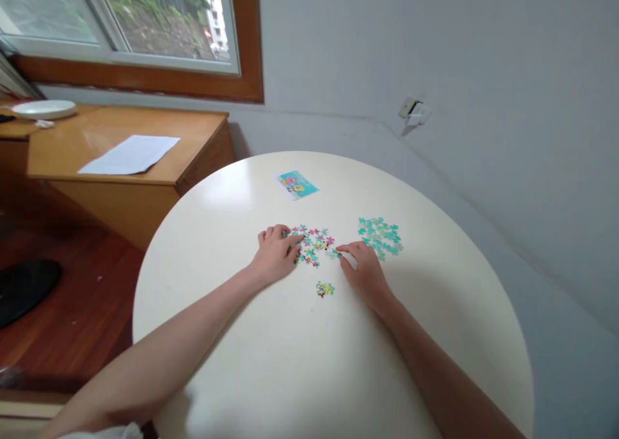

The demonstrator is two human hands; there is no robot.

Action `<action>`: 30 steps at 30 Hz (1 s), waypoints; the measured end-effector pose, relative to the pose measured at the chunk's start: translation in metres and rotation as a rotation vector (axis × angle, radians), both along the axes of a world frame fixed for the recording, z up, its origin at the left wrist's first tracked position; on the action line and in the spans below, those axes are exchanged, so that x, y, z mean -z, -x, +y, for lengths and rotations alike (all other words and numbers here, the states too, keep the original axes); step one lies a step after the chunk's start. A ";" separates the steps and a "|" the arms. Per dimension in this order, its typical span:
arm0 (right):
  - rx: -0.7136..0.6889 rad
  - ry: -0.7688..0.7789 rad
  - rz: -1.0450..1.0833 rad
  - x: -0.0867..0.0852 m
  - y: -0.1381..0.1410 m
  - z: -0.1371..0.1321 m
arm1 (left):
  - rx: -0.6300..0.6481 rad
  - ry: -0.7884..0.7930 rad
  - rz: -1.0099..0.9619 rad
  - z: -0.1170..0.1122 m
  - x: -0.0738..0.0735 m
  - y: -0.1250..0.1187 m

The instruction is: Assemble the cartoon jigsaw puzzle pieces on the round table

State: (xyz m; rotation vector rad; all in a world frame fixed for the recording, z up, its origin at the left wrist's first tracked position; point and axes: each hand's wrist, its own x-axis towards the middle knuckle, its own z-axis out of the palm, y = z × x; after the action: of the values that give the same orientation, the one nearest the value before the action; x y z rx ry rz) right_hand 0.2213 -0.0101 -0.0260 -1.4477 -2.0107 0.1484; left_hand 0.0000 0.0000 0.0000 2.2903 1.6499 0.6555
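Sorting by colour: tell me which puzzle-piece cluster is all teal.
The far-right cluster, untouched beyond the right hand; the middle cluster mixes pink, teal, yellow.

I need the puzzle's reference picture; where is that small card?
Head view: the card lies on the round table's far side, just beyond the multicoloured pile of pieces.

You work on a smooth, faintly glossy tabletop (300,361); the jigsaw pieces (316,245) look like printed card, the desk (193,136) varnished wood
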 end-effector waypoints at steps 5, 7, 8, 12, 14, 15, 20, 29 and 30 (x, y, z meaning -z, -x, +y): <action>-0.002 -0.001 -0.001 -0.001 0.001 -0.001 | 0.007 -0.011 -0.045 0.001 0.003 0.001; -0.002 -0.001 0.002 -0.001 0.000 0.000 | 0.012 -0.016 -0.057 0.001 0.003 0.001; -0.001 -0.002 0.006 0.000 0.000 0.000 | 0.014 -0.018 -0.060 0.001 0.003 0.001; -0.038 -0.040 0.047 -0.001 0.001 0.000 | 0.011 -0.025 -0.062 0.001 0.003 0.001; -0.102 -0.070 0.068 -0.003 0.003 -0.002 | 0.010 -0.030 -0.062 0.002 0.004 0.001; -0.142 -0.079 0.070 -0.005 0.004 -0.003 | 0.011 -0.032 -0.063 0.002 0.004 0.001; -0.296 -0.058 -0.031 -0.011 0.008 -0.010 | 0.027 -0.046 -0.059 0.001 0.004 0.000; -0.261 -0.027 -0.105 -0.004 0.007 -0.009 | 0.077 0.014 -0.130 0.002 -0.001 -0.001; -0.264 -0.031 -0.102 -0.004 0.007 -0.009 | 0.075 0.021 -0.129 0.002 -0.002 -0.001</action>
State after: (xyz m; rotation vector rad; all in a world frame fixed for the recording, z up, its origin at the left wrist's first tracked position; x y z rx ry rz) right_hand 0.2142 -0.0187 -0.0222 -1.1869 -2.2726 0.1566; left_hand 0.0006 0.0019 0.0016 2.2325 1.4987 0.7481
